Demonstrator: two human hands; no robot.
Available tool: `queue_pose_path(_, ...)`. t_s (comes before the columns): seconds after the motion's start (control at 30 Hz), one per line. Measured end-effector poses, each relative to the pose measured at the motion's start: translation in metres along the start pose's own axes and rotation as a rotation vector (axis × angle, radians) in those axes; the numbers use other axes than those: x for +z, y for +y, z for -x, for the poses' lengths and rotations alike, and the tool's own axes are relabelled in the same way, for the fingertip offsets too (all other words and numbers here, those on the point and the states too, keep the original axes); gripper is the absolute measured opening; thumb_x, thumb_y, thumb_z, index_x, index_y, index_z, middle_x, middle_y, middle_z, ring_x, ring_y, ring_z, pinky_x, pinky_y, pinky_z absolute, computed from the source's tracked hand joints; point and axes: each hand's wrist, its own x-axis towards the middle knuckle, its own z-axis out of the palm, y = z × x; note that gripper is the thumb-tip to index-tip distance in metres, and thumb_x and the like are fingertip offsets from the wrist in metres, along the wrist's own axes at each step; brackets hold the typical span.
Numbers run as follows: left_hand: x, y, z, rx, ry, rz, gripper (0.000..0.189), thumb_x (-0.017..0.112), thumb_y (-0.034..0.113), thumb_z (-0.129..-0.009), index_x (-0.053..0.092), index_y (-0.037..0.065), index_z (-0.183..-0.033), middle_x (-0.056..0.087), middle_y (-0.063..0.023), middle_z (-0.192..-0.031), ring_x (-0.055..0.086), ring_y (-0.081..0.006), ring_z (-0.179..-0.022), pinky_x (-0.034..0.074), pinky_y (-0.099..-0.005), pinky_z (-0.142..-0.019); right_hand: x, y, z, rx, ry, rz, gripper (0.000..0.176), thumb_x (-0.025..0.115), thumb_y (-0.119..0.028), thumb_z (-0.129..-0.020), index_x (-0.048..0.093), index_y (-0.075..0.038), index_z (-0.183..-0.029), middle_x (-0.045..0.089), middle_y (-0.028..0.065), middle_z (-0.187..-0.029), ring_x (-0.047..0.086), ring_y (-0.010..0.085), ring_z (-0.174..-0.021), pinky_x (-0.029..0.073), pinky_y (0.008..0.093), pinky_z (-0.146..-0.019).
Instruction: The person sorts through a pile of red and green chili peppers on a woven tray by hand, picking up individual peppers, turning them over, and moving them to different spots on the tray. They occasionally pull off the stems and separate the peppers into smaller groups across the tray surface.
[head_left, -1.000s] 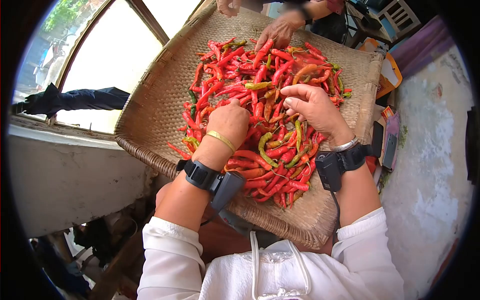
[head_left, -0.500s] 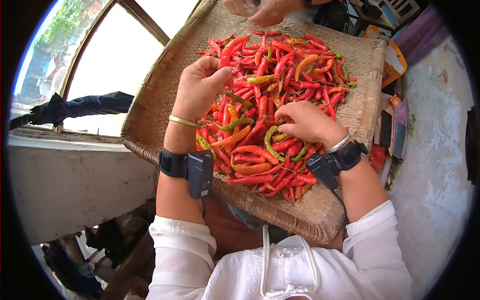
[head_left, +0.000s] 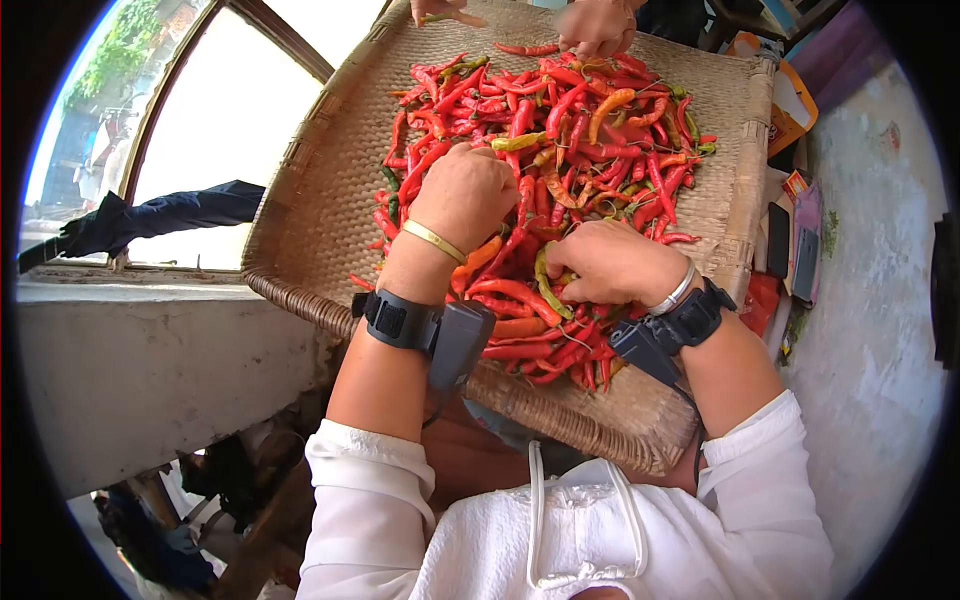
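A heap of mostly red chili peppers (head_left: 515, 290), with some orange and green ones, lies in a woven basket tray (head_left: 300, 215). My left hand (head_left: 468, 192) is closed over the left middle of the heap; its fingertips point away and are hidden. Low on the heap to the right, my right hand (head_left: 612, 262) has its fingers curled down among the peppers, right beside a curved green chili pepper (head_left: 546, 283). What its fingertips hold, if anything, is out of sight. Each wrist wears a bracelet and a strapped black device.
Across the tray, another person's hand (head_left: 597, 28) reaches to the heap's far edge, and a second one holds a chili pepper (head_left: 455, 18). A folded dark umbrella (head_left: 165, 212) lies by the window at left. Boxes and a phone (head_left: 778, 240) sit along the right wall.
My left hand, which held up a red chili pepper, has moved right and down onto the heap. My right hand has barely shifted. The other person's hands have spread apart.
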Motion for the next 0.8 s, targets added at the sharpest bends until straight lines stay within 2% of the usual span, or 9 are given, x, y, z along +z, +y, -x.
queue_pose_path(0.07, 0.006, 0.000, 0.004, 0.189, 0.025, -0.169, 0.010, 0.063, 0.019, -0.071, 0.066, 0.010, -0.074, 0.059, -0.0064, -0.070, 0.055, -0.0236, -0.077, 0.042, -0.0359, -0.075, 0.002, 0.003, 0.000, -0.022, 0.017, 0.011, 0.020, 0.062, -0.018, -0.069, 0.063, -0.006, -0.085, 0.063, 0.0140, -0.076, 0.061, 0.0317, -0.074, 0.046, 0.0403, -0.068)
queue_pose_path(0.27, 0.016, 0.021, 0.016, 0.111, -0.197, -0.188, 0.018, 0.066, 0.024, -0.069, 0.068, 0.011, -0.080, 0.060, -0.0059, -0.077, 0.055, -0.0256, -0.086, 0.041, -0.0383, -0.081, -0.014, 0.019, 0.016, -0.061, 0.110, -0.202, 0.018, 0.054, -0.008, -0.071, 0.065, -0.002, -0.084, 0.063, 0.0159, -0.079, 0.061, 0.0302, -0.078, 0.047, 0.0378, -0.071)
queue_pose_path(0.37, 0.025, 0.022, 0.016, 0.101, -0.219, -0.321, 0.021, 0.067, 0.025, -0.067, 0.068, 0.011, -0.082, 0.061, -0.0071, -0.078, 0.056, -0.0267, -0.085, 0.043, -0.0388, -0.081, -0.028, 0.025, 0.027, -0.003, 0.273, -0.382, 0.015, 0.056, -0.011, -0.076, 0.063, 0.000, -0.083, 0.062, 0.0112, -0.071, 0.060, 0.0202, -0.065, 0.047, 0.0308, -0.061)
queue_pose_path(0.47, 0.025, 0.024, 0.011, 0.074, -0.216, -0.404, 0.020, 0.067, 0.022, -0.067, 0.066, 0.009, -0.081, 0.060, -0.0078, -0.076, 0.057, -0.0265, -0.081, 0.045, -0.0388, -0.076, -0.040, 0.026, 0.034, 0.138, 0.220, -0.697, 0.014, 0.056, -0.012, -0.080, 0.062, 0.000, -0.082, 0.058, 0.0050, -0.063, 0.054, 0.0105, -0.054, 0.043, 0.0245, -0.051)
queue_pose_path(0.53, 0.003, 0.022, 0.007, 0.054, -0.220, 0.047, 0.019, 0.067, 0.019, -0.067, 0.064, 0.005, -0.079, 0.059, -0.0090, -0.075, 0.057, -0.0276, -0.078, 0.046, -0.0393, -0.071, -0.044, 0.031, 0.035, 0.105, 0.224, -0.706, 0.013, 0.055, -0.012, -0.081, 0.061, 0.000, -0.082, 0.055, 0.0029, -0.062, 0.051, 0.0080, -0.052, 0.041, 0.0226, -0.048)
queue_pose_path(0.57, -0.008, 0.022, 0.007, 0.075, -0.118, 0.120, 0.018, 0.068, 0.015, -0.069, 0.062, 0.002, -0.079, 0.060, -0.0076, -0.072, 0.058, -0.0213, -0.071, 0.047, -0.0344, -0.066, -0.046, 0.033, 0.035, 0.071, 0.227, -0.712, 0.013, 0.054, -0.011, -0.082, 0.061, 0.000, -0.083, 0.053, 0.0008, -0.060, 0.049, 0.0055, -0.049, 0.039, 0.0206, -0.045)
queue_pose_path(0.67, -0.020, 0.007, 0.004, -0.151, -0.051, 0.549, 0.016, 0.067, 0.012, -0.078, 0.061, 0.000, -0.085, 0.057, 0.0026, -0.071, 0.052, -0.0045, -0.061, 0.043, -0.0204, -0.056, -0.049, 0.036, 0.032, 0.098, 0.269, -0.639, 0.014, 0.055, -0.011, -0.079, 0.063, -0.001, -0.086, 0.058, 0.0034, -0.065, 0.053, 0.0093, -0.058, 0.043, 0.0240, -0.054)
queue_pose_path(0.73, -0.035, 0.005, 0.001, -0.277, 0.017, 0.767, 0.013, 0.063, 0.012, -0.083, 0.060, -0.001, -0.087, 0.056, 0.0034, -0.070, 0.051, -0.0046, -0.061, 0.044, -0.0194, -0.056, -0.049, 0.034, 0.031, 0.045, 0.278, -0.485, 0.018, 0.056, -0.009, -0.075, 0.064, -0.002, -0.088, 0.063, 0.0074, -0.072, 0.057, 0.0145, -0.068, 0.045, 0.0283, -0.064)
queue_pose_path(0.8, -0.037, -0.004, -0.006, -0.327, 0.063, 0.922, 0.014, 0.062, 0.013, -0.084, 0.060, -0.001, -0.088, 0.057, 0.0028, -0.069, 0.053, -0.0052, -0.060, 0.045, -0.0193, -0.056, -0.043, 0.035, 0.026, 0.003, 0.258, -0.418, 0.018, 0.056, -0.009, -0.074, 0.064, -0.002, -0.088, 0.063, 0.0093, -0.074, 0.058, 0.0167, -0.069, 0.046, 0.0293, -0.065)
